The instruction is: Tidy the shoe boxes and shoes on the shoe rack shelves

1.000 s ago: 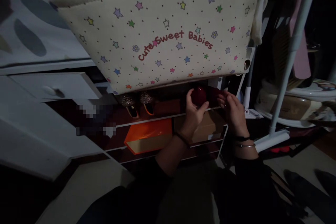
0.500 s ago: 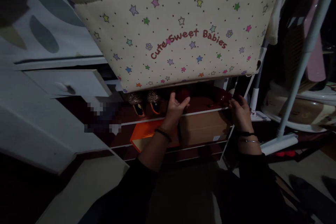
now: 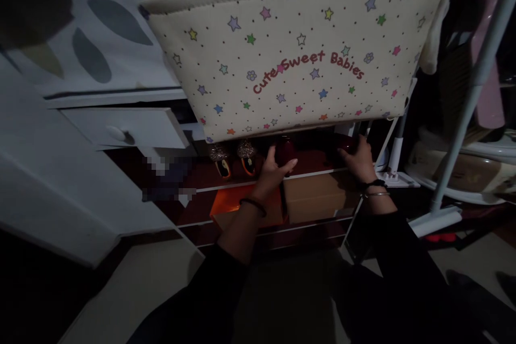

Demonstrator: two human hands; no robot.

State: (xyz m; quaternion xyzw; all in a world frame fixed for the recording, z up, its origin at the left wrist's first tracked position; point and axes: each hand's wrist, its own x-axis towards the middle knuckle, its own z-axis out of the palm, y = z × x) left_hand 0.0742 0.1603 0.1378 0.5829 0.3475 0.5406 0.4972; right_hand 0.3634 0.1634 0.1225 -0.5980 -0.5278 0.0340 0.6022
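- White drawer [image 3: 124, 130], with a round knob, juts out at your far left.
- Glittery shoes [image 3: 218, 160], two of them side by side, stand on the shelf [image 3: 197, 176] just left of your hands.
- Orange box [image 3: 231, 201] lies one level down, partly hidden by your left forearm.
- Your left hand [image 3: 273, 172], a beaded bracelet [image 3: 253, 205] at its wrist, is closed around the left red shoe [image 3: 287, 151], fingers along its left side and thumb across its front (the toe is lost in shadow).
- Cream fabric panel [image 3: 298, 72], printed with stars and "Cute Sweet Babies", hangs above both your hands and shades the shelf.
- Cardboard box [image 3: 318, 200] sits beside the orange one, below the gap between your hands.
- Your right hand [image 3: 358, 159] grips the right red shoe [image 3: 345, 143] near the rack's right end, thumb in front, fingers up along the far side; a silver bangle [image 3: 379, 194] circles that wrist.
- Squeegee [image 3: 437, 220], pale and long-handled, leans to the right of your right arm, with a pink brush [image 3: 489, 102] hanging behind its pole.
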